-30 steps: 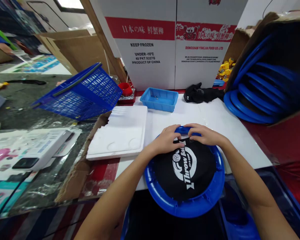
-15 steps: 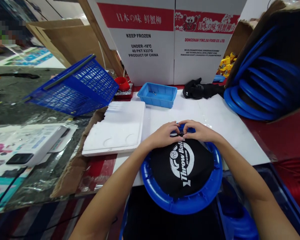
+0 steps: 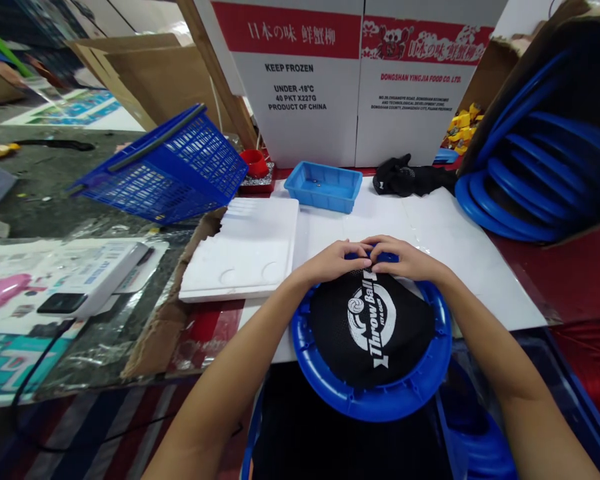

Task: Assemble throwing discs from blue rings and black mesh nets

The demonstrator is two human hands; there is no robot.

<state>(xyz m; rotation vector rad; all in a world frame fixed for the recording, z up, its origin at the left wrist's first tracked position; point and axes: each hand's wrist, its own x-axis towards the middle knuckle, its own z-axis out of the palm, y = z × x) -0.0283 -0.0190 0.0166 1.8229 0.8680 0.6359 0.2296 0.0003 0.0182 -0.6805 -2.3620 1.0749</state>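
Note:
A blue plastic ring [image 3: 375,405] rests at the front edge of the white work surface. Black mesh fabric [image 3: 330,330] printed with "Throw Ball" in white spans its inside. At the ring's far rim, my left hand [image 3: 336,260] pinches the fabric's edge between thumb and fingers. My right hand [image 3: 406,259] does the same just beside it, the fingertips of both hands nearly meeting. The fingers partly cover the rim and the fabric's edge there.
Beyond my hands stand a light blue tray [image 3: 325,189] and a heap of black fabric [image 3: 413,179]. A white foam lid [image 3: 245,257] lies left, near a blue basket [image 3: 180,160]. Several blue rings [image 3: 510,200] fill a carton at right. A white carton [image 3: 305,133] blocks the back.
The view has shifted slightly, so the scene sits a little further right. Both hands stay at the far rim, with the fingers moved slightly along the fabric's edge.

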